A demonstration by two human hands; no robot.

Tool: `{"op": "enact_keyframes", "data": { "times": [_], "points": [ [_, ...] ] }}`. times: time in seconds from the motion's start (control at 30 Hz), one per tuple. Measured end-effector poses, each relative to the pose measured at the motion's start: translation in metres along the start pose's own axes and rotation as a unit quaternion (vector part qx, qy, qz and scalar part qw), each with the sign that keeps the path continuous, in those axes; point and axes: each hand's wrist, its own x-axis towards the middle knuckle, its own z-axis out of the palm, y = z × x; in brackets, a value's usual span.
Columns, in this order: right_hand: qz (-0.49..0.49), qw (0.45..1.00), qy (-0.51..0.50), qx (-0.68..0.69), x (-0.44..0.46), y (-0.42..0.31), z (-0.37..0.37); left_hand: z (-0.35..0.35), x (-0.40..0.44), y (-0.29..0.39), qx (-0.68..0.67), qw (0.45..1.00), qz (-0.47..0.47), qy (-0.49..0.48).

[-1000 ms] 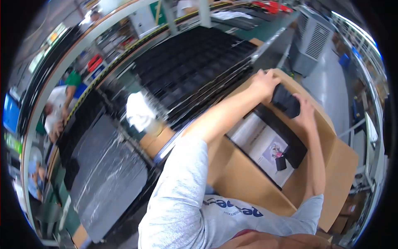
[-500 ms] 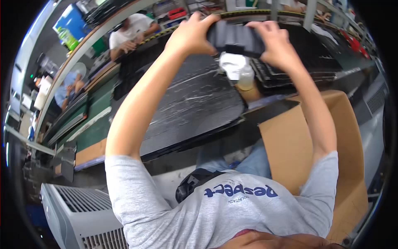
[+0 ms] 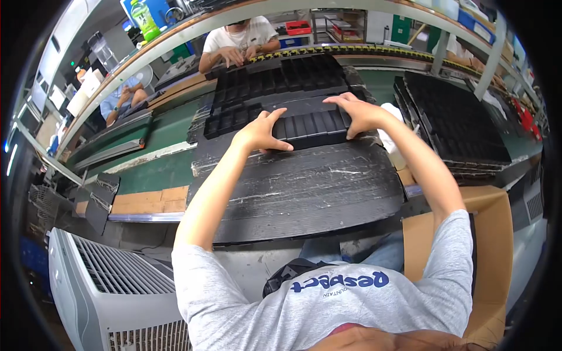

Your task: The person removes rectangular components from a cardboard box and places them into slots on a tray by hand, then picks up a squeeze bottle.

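Note:
A row of black blocks [image 3: 312,128] lies on the dark board [image 3: 304,187] in front of me, pressed between my two hands. My left hand [image 3: 262,133] holds the row's left end, thumb at the near side. At its right end, my right hand [image 3: 358,116] grips with fingers over the far corner and thumb on the near side. More black blocks [image 3: 281,76] stand in rows just beyond, and a shorter group [image 3: 234,120] sits to the left of my left hand.
An open cardboard box [image 3: 494,234] is at my right. A white cloth [image 3: 389,126] and stacked black boards [image 3: 456,120] lie right of the board. Across the bench sits a person in white [image 3: 240,41]. A grey louvred unit [image 3: 117,275] stands at lower left.
The row of black blocks has come out of the cardboard box, over the bench and down onto the dark board, with both hands on it. The view has swung left.

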Motion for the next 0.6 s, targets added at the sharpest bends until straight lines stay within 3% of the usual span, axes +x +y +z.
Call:
{"op": "enact_keyframes", "data": {
  "times": [0.1, 0.23, 0.3, 0.43, 0.6],
  "points": [
    [-0.018, 0.994, -0.096, 0.051, 0.0, -0.006, -0.027, -0.001, -0.004, -0.022, 0.004, 0.998, 0.054, 0.013],
    [-0.086, 0.994, -0.042, 0.058, 0.017, -0.024, -0.033, 0.0, -0.01, -0.031, -0.071, 0.993, 0.096, 0.019],
    [-0.177, 0.98, -0.033, 0.081, 0.027, -0.049, -0.008, 0.004, -0.01, -0.032, -0.093, 0.991, 0.092, 0.02],
    [-0.148, 0.988, -0.03, 0.016, 0.047, -0.088, 0.03, 0.002, -0.009, -0.032, -0.155, 0.985, 0.076, 0.024],
    [-0.207, 0.968, 0.033, 0.136, 0.074, -0.085, 0.028, -0.01, 0.006, -0.037, -0.182, 0.971, 0.14, 0.073]
  ]
}}
